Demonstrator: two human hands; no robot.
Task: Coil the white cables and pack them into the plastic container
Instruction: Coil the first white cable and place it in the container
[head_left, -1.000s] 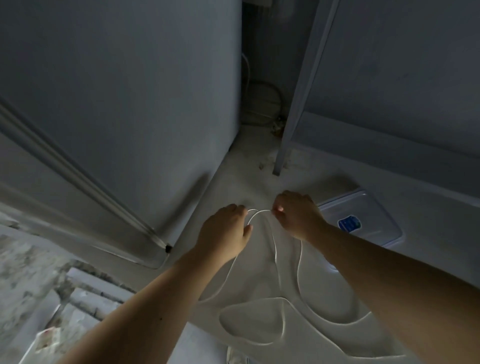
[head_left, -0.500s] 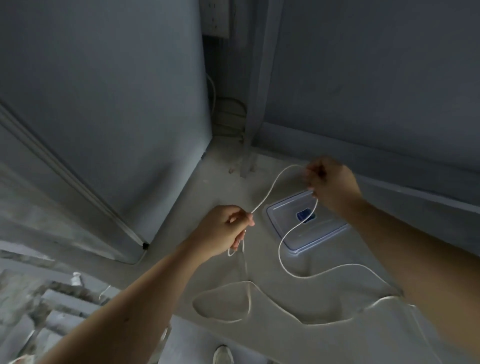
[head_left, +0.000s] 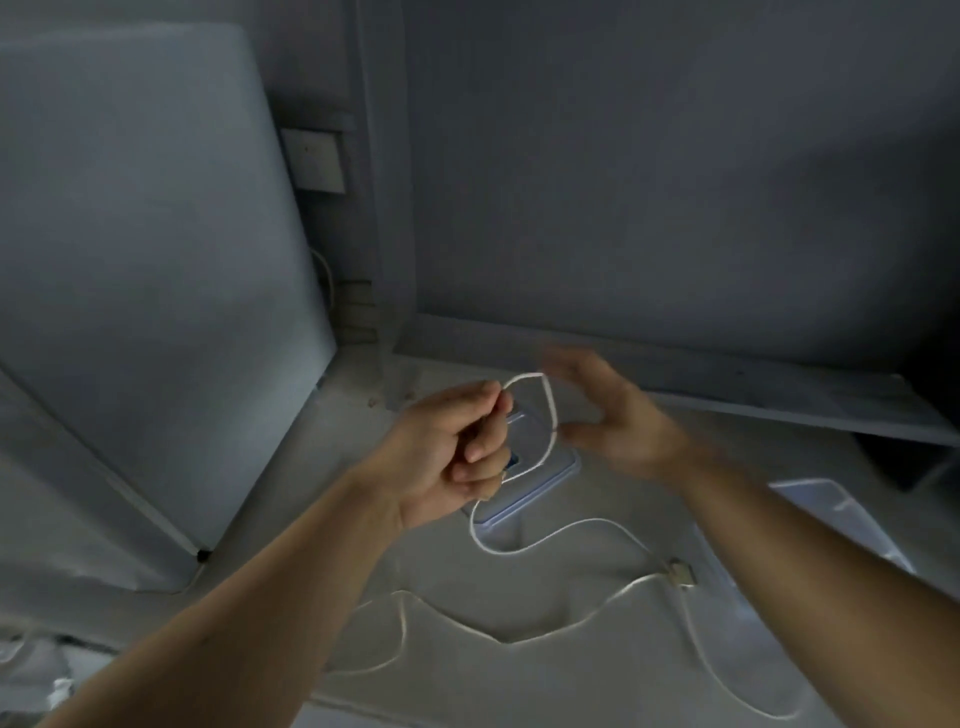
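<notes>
The fingers (head_left: 480, 449) of the left hand (head_left: 447, 457) are curled in tight and pinch the white cable (head_left: 551, 410) just left of the frame's middle. One small, roughly teardrop-shaped loop stands out from that pinch. The right hand (head_left: 623, 426) is blurred; its fingers (head_left: 571, 364) look spread and fairly straight, touching the loop's far side rather than gripping it, though the blur leaves that uncertain.

My judgement is that coiling has only just begun. One turn is formed, and most of the cable lies loose below the hands, snaking in slack curves over the tabletop (head_left: 519, 686) toward the lower right, past a small blocky connector (head_left: 680, 571). Nothing looks packed yet. The plastic container (head_left: 550, 480) sits directly beneath the loop, partly hidden by the left hand. It is clear, with rounded corners, a blue label and what looks like a lid on top.

The cable is thin, smooth and limp, and holds bends easily. The tabletop is pale and matt, with a few specks. A second clear plastic piece (head_left: 831, 506) lies at mid right; I cannot tell if it belongs to the container. A wall socket (head_left: 314, 161) sits in the upper left.
</notes>
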